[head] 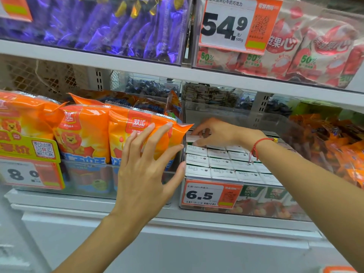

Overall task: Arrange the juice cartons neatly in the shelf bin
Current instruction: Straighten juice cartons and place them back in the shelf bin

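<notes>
Cartons [220, 164] under right hand [218, 133], possibly gripped; left hand [145, 170] beside.

Price tag [211, 194] on the clear shelf bin [256, 209] read "6.5". Upper-shelf price card [236, 24] read "54.9 元/500g". Orange snack bag [137, 134] bore "双汇". Juice cartons [254, 192] showed "100%"; red-and-white packets [307, 54] showed "50%".

My right hand [218, 133] sits on the back juice cartons [222, 164] in the shelf bin [275, 211], my left hand [145, 170] before the snack bags [86, 133] to its left.
</notes>
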Tool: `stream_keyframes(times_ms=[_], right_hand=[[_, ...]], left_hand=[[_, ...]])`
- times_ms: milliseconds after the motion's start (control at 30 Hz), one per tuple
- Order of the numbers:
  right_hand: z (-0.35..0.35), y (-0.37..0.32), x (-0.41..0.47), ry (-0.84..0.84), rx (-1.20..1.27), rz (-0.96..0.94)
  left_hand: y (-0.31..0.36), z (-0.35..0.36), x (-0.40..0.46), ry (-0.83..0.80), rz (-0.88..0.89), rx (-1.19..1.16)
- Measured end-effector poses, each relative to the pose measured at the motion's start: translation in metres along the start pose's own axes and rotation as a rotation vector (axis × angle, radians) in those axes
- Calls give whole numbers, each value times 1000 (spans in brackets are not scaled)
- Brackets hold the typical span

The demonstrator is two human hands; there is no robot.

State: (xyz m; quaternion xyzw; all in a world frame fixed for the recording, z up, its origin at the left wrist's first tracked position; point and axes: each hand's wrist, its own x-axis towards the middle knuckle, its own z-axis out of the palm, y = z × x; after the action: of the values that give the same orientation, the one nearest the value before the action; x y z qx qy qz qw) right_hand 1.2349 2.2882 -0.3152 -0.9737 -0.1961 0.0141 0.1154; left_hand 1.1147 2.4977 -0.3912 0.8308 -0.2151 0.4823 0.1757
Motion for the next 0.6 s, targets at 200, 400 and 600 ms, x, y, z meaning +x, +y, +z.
stream_keyframes(times_ms=[200, 400, 600], right_hand=[[1, -9, -41, 303, 228, -8], [14, -35, -107, 747, 466, -26], [32, -69, -187, 749, 797, 123]], left_hand=[[2, -6, 1, -59, -8, 8], [0, -28, 6, -231, 25, 96], [23, -68, 24, -423, -46, 94]])
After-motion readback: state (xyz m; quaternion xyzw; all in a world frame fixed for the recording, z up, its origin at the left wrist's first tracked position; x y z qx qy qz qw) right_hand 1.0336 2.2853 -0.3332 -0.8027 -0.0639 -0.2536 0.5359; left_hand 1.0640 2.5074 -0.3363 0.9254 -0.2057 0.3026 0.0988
